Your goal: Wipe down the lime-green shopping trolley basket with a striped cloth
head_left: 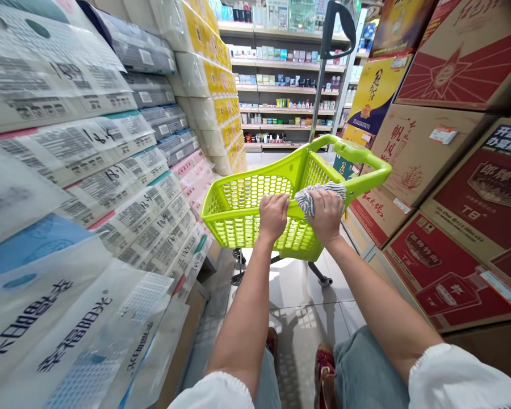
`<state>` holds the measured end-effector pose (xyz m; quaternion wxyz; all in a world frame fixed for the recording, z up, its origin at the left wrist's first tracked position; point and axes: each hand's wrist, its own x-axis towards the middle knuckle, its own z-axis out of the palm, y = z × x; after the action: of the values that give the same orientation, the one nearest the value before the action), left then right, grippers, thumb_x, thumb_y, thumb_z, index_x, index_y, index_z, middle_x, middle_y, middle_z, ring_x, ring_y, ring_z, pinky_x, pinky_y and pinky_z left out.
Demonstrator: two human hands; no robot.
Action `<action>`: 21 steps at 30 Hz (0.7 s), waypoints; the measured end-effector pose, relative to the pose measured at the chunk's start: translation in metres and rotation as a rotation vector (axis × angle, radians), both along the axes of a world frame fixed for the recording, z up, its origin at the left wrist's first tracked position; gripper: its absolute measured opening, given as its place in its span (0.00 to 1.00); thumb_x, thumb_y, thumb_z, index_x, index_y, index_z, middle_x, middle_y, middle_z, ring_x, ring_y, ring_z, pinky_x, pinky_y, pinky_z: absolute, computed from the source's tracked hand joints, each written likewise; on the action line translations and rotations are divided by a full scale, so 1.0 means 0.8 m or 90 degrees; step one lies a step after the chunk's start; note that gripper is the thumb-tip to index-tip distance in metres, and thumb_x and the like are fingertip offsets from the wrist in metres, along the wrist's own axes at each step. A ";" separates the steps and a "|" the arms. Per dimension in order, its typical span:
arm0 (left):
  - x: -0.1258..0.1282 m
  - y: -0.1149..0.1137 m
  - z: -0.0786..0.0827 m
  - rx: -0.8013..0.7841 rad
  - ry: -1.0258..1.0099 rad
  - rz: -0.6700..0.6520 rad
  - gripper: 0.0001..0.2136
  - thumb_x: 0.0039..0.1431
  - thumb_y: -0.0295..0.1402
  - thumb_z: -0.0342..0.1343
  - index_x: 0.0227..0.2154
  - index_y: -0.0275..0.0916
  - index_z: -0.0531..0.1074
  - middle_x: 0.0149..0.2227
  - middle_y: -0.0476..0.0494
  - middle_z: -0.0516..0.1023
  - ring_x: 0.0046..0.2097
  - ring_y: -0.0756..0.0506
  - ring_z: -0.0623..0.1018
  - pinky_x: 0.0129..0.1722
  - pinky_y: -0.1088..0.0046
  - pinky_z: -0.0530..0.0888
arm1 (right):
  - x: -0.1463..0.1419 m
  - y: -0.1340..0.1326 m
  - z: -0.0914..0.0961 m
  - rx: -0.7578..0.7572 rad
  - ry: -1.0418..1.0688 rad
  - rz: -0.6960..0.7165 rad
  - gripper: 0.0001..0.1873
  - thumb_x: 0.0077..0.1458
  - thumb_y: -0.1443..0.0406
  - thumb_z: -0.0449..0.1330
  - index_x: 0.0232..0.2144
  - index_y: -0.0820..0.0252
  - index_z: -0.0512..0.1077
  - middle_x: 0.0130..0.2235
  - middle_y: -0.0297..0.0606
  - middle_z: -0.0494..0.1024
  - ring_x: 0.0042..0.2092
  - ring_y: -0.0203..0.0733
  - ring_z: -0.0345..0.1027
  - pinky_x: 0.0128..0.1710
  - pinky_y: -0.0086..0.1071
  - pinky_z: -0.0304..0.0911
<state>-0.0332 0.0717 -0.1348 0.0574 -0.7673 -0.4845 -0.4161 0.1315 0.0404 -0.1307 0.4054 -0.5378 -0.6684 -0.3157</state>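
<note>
A lime-green shopping cart (234,227) with a perforated plastic basket stands in front of me, turned sideways across the aisle. My left hand (274,216) is closed around the near rim of its basket. My right hand (326,213) presses a grey-and-white striped cloth (309,200) against the same rim, near the handle end. Its fingers are wrapped over the cloth. The cart's green handle (381,170) curves out to the right of that hand. Dark legs and small wheels show below the basket.
Packs of paper goods (132,204) are piled on the left, with yellow-and-white bundles (215,74) farther back. Cardboard cartons (438,147) are stacked on the right. A grey pole with a dark loop handle (339,31) rises behind the cart. Stocked shelves (289,91) stand beyond the tiled floor (298,335).
</note>
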 end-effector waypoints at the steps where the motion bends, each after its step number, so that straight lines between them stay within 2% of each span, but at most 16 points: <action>1: 0.005 0.000 -0.001 -0.018 0.003 -0.002 0.14 0.65 0.35 0.41 0.45 0.45 0.71 0.45 0.45 0.76 0.49 0.42 0.70 0.54 0.61 0.60 | -0.008 0.002 -0.007 -0.004 -0.014 0.018 0.19 0.56 0.62 0.54 0.50 0.56 0.69 0.51 0.43 0.72 0.53 0.48 0.58 0.57 0.44 0.46; 5: 0.016 0.007 -0.012 -0.046 -0.013 0.001 0.12 0.62 0.33 0.45 0.44 0.42 0.72 0.42 0.43 0.76 0.45 0.41 0.71 0.49 0.63 0.63 | -0.025 0.017 -0.040 -0.012 -0.046 0.045 0.16 0.58 0.62 0.53 0.48 0.54 0.70 0.51 0.42 0.72 0.52 0.47 0.59 0.55 0.44 0.46; 10: 0.013 0.014 -0.017 -0.039 -0.039 -0.017 0.14 0.66 0.35 0.41 0.43 0.44 0.73 0.42 0.46 0.77 0.45 0.43 0.72 0.48 0.65 0.63 | 0.000 0.030 -0.067 -0.003 -0.102 0.032 0.14 0.60 0.63 0.51 0.47 0.51 0.70 0.49 0.39 0.73 0.50 0.45 0.59 0.51 0.42 0.47; 16: 0.013 0.015 -0.017 -0.032 -0.040 -0.026 0.16 0.67 0.40 0.39 0.42 0.45 0.73 0.43 0.46 0.78 0.44 0.44 0.72 0.47 0.65 0.62 | 0.047 0.006 -0.076 -0.100 -0.159 0.009 0.13 0.61 0.63 0.49 0.46 0.55 0.69 0.46 0.40 0.73 0.45 0.45 0.60 0.46 0.40 0.48; 18: 0.016 0.013 -0.017 -0.028 -0.042 -0.019 0.17 0.67 0.40 0.39 0.42 0.45 0.73 0.42 0.46 0.78 0.44 0.44 0.72 0.46 0.65 0.62 | 0.047 0.000 -0.076 -0.124 -0.151 0.002 0.14 0.61 0.63 0.49 0.46 0.57 0.69 0.46 0.42 0.73 0.45 0.45 0.60 0.47 0.41 0.48; 21: 0.021 0.011 -0.016 -0.025 -0.049 -0.014 0.17 0.67 0.40 0.39 0.42 0.45 0.73 0.41 0.46 0.78 0.44 0.44 0.72 0.46 0.65 0.62 | 0.028 -0.001 -0.075 -0.132 -0.121 0.001 0.15 0.61 0.61 0.50 0.48 0.58 0.68 0.48 0.43 0.72 0.46 0.47 0.59 0.49 0.42 0.47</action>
<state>-0.0166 0.0804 -0.1480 0.0190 -0.7572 -0.4858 -0.4362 0.1541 0.0399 -0.1905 0.2828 -0.5438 -0.7333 -0.2942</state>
